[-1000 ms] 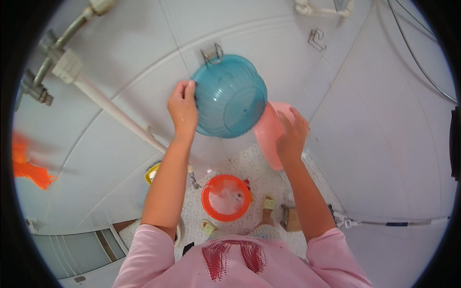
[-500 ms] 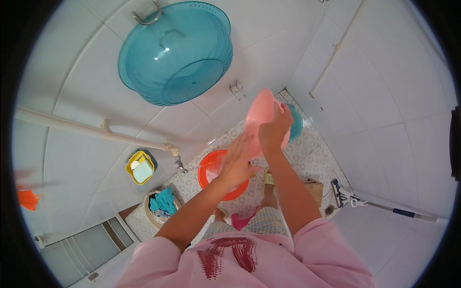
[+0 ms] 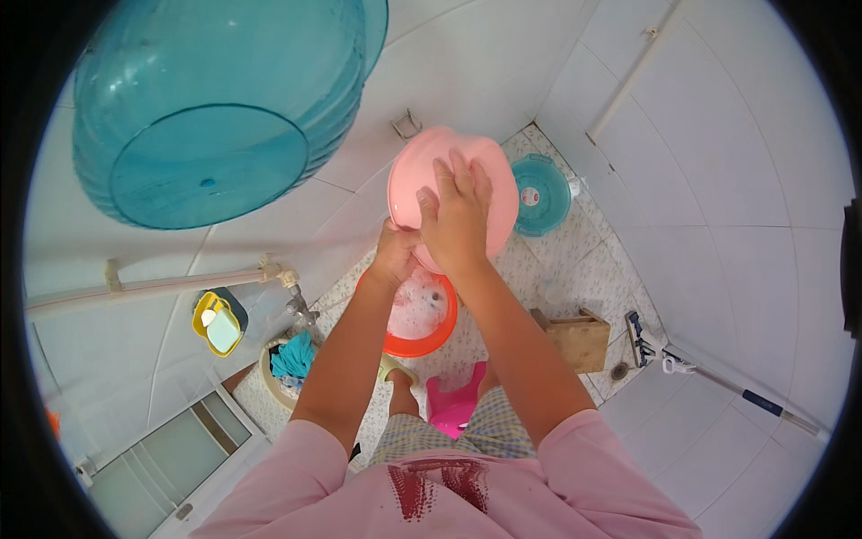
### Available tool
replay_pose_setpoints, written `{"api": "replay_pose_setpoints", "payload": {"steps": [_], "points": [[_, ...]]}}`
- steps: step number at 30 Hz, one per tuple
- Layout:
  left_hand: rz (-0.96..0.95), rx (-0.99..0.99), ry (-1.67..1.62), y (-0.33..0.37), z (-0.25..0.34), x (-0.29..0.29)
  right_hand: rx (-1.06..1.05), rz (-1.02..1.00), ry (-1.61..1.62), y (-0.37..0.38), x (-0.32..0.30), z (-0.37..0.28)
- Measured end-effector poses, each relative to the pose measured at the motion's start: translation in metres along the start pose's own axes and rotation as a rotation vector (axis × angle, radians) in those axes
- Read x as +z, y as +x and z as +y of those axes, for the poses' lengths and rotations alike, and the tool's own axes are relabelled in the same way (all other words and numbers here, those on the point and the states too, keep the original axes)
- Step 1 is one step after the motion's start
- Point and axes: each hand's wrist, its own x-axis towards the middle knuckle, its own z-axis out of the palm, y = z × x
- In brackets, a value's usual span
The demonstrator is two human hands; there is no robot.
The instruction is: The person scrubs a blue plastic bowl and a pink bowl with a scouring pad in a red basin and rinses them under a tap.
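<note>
A pink plastic basin (image 3: 415,171) is held up in front of me, tilted, over the floor. My left hand (image 3: 393,256) grips its near left edge, fingers closed on the rim. Against the basin's broad face lies my right hand (image 3: 455,220), fingers stretched and spread. Below, partly covered by the basin and my left hand, an orange-red basin (image 3: 420,347) holds foamy water. A teal basin (image 3: 555,216) stands on the floor to the right of the pink one.
A large translucent blue basin (image 3: 215,153) hangs on the left wall. Below it are a pipe with a tap (image 3: 298,304) and a yellow soap holder (image 3: 215,346). A laundry basket (image 3: 274,377), pink stool (image 3: 453,406), wooden stool (image 3: 576,341) and mop (image 3: 709,382) stand around.
The pink basin has turned its broad face toward me and shifted left. My left hand has moved to its near edge; my right hand now lies spread on its face.
</note>
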Motion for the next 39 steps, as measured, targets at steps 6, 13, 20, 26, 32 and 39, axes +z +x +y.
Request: {"api": "replay_pose_setpoints", "payload": {"steps": [6, 13, 20, 26, 32, 39], "points": [[-0.008, -0.098, -0.275, 0.051, -0.015, -0.065, 0.034, 0.006, 0.451, -0.002, 0.017, 0.009], [0.208, 0.272, 0.249, 0.084, -0.027, -0.124, 0.831, 0.282, 0.380, -0.093, 0.081, 0.151], [0.538, 0.560, 0.604, 0.046, -0.142, -0.132, 1.468, 0.501, 0.896, -0.174, 0.169, 0.359], [-0.125, -0.119, 0.773, 0.102, -0.361, -0.162, 1.638, 0.715, 1.151, -0.194, 0.279, 0.472], [-0.288, -0.089, 0.845, 0.185, -0.441, -0.161, 1.487, 0.817, 1.304, -0.162, 0.305, 0.609], [-0.234, -0.070, 0.820, 0.109, -0.422, -0.242, 1.270, 0.823, 1.463, -0.161, 0.268, 0.607]]}}
